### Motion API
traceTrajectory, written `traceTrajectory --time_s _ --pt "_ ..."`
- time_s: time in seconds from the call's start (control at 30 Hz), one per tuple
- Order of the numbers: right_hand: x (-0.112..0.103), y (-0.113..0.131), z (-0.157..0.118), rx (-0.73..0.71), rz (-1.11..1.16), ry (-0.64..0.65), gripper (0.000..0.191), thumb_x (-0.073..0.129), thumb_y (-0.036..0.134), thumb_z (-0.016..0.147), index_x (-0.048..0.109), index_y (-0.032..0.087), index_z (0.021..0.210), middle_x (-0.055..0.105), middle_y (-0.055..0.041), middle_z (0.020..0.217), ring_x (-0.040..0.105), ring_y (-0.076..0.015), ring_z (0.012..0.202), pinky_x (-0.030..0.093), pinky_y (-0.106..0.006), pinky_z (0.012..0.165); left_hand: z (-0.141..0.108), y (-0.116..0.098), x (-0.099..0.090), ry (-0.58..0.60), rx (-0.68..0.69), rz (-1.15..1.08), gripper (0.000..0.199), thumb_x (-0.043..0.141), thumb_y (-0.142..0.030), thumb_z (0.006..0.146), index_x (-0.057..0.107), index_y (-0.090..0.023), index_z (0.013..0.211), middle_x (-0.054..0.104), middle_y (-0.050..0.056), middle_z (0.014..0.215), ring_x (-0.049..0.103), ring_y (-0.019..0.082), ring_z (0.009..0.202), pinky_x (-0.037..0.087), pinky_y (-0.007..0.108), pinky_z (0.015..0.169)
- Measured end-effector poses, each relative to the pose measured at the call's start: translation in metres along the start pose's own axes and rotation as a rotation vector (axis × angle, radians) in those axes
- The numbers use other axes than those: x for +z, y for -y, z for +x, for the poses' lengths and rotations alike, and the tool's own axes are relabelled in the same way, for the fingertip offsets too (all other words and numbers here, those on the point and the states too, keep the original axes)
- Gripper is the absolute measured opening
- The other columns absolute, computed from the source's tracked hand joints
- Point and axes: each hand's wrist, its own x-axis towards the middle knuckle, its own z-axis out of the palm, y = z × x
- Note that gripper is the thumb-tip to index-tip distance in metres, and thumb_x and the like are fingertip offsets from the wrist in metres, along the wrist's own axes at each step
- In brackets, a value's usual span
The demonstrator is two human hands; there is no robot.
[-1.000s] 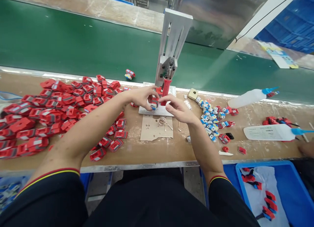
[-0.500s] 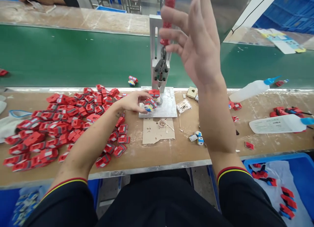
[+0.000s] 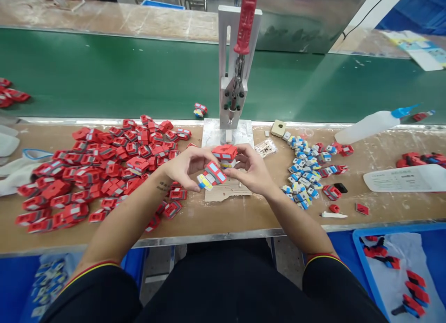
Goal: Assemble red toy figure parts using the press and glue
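In front of the press, both my hands meet above the cardboard piece (image 3: pixel 223 193). My left hand (image 3: pixel 183 167) is closed around a small toy car body (image 3: pixel 213 173), red with pale windows and a yellow, white and blue end, tilted downward. Just above it is a second red toy car body (image 3: pixel 225 152) with a white and yellow part underneath. My right hand (image 3: pixel 255 170) grips this second one from the right, its thumb close to the lower car body. Behind my hands stands the hand press (image 3: pixel 232 90) with a red handle (image 3: pixel 246 25), on a metal base plate (image 3: pixel 211 130).
Many red car bodies (image 3: pixel 104 151) are heaped at left. Small white-blue-yellow parts (image 3: pixel 304 172) lie at right, near glue bottles (image 3: pixel 369 127) and cotton swabs (image 3: pixel 266 148). A green conveyor belt (image 3: pixel 121 76) runs behind. A blue tray (image 3: pixel 369 262) sits at lower right.
My right hand has come down from beside the raised red handle to the car bodies. My left hand has drawn the two car bodies off the press base towards me.
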Motion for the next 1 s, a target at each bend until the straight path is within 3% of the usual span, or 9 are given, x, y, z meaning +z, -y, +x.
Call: traceTrajectory --time_s 0.17,0.27,0.37,0.5,0.57,0.67,0.73,0.83,1.0 --pt "0.005 -0.002 -0.015 -0.112 -0.045 -0.211 0.038 0.084 0.04 0.087 0.07 0.024 0.118 0.08 -0.0067 0.112 0.08 -0.0192 0.096 0.07 -0.032 0.074 0.003 0.001 0.011 0.069 0.077 0.044 0.056 0.107 -0.043 0.054 0.086 -0.028 0.104 0.082 0.017 0.111 0.083 0.034 0.09 0.07 0.041 0.069" --pt "-0.005 -0.002 -0.026 -0.343 -0.31 -0.362 0.023 0.076 0.025 0.092 0.074 0.026 0.115 0.081 -0.0063 0.108 0.08 -0.0218 0.097 0.072 -0.04 0.082 -0.001 0.002 0.012 0.059 0.091 0.078 0.053 0.105 -0.043 0.059 0.086 -0.027 0.106 0.083 0.02 0.11 0.081 0.042 0.11 0.071 0.046 0.076" --pt "-0.021 -0.004 -0.036 -0.619 -0.593 -0.46 0.033 0.076 0.017 0.09 0.071 0.032 0.119 0.083 -0.0056 0.107 0.081 -0.0265 0.1 0.073 -0.049 0.088 -0.009 0.002 0.011 0.007 0.097 0.072 0.048 0.103 -0.04 0.063 0.087 -0.026 0.106 0.083 0.021 0.103 0.074 0.048 0.128 0.07 0.051 0.078" --pt "-0.039 -0.006 -0.045 -0.79 -0.8 -0.503 0.037 0.076 0.016 0.091 0.06 0.036 0.118 0.085 -0.0042 0.107 0.081 -0.0261 0.094 0.074 -0.049 0.074 -0.019 0.006 0.004 -0.055 0.111 0.036 0.052 0.101 -0.033 0.068 0.083 -0.029 0.116 0.084 0.019 0.113 0.083 0.042 0.106 0.071 0.051 0.081" --pt "-0.046 -0.006 -0.048 -0.825 -0.806 -0.463 0.039 0.075 0.013 0.092 0.056 0.037 0.116 0.085 -0.003 0.111 0.081 -0.025 0.097 0.074 -0.047 0.074 -0.023 0.009 0.001 -0.109 0.105 0.003 0.055 0.101 -0.029 0.07 0.08 -0.03 0.121 0.082 0.018 0.127 0.085 0.038 0.098 0.072 0.048 0.08" --pt "-0.051 -0.004 -0.051 -0.889 -0.775 -0.398 0.044 0.076 0.01 0.09 0.054 0.039 0.115 0.085 0.0002 0.118 0.081 -0.0236 0.102 0.073 -0.047 0.078 -0.026 0.016 -0.001 -0.197 0.107 -0.051 0.058 0.099 -0.025 0.073 0.076 -0.034 0.126 0.084 0.012 0.125 0.086 0.033 0.089 0.071 0.043 0.073" --pt "-0.052 -0.002 -0.054 -0.869 -0.787 -0.395 0.041 0.077 0.013 0.091 0.054 0.039 0.113 0.085 0.0013 0.116 0.081 -0.0236 0.1 0.072 -0.048 0.08 -0.026 0.02 -0.001 -0.253 0.103 -0.103 0.058 0.097 -0.025 0.077 0.075 -0.039 0.128 0.085 0.008 0.121 0.084 0.028 0.08 0.068 0.037 0.064" --pt "-0.052 0.004 -0.058 -0.67 -0.73 -0.408 0.036 0.075 0.021 0.094 0.055 0.037 0.118 0.084 -0.0016 0.112 0.079 -0.0231 0.092 0.07 -0.045 0.076 -0.026 0.026 -0.001 -0.36 0.058 -0.18 0.06 0.095 -0.021 0.079 0.072 -0.046 0.129 0.084 0.003 0.124 0.081 0.022 0.074 0.059 0.028 0.052" --pt "-0.078 0.007 -0.038 -0.303 -0.439 -0.4 0.06 0.085 0.036 0.088 0.043 0.031 0.132 0.079 -0.0023 0.108 0.075 -0.0174 0.08 0.065 -0.034 0.068 -0.021 0.03 -0.004 -0.532 -0.045 -0.263 0.061 0.098 -0.015 0.076 0.071 -0.043 0.124 0.084 0.0 0.12 0.08 0.017 0.082 0.061 0.024 0.06"
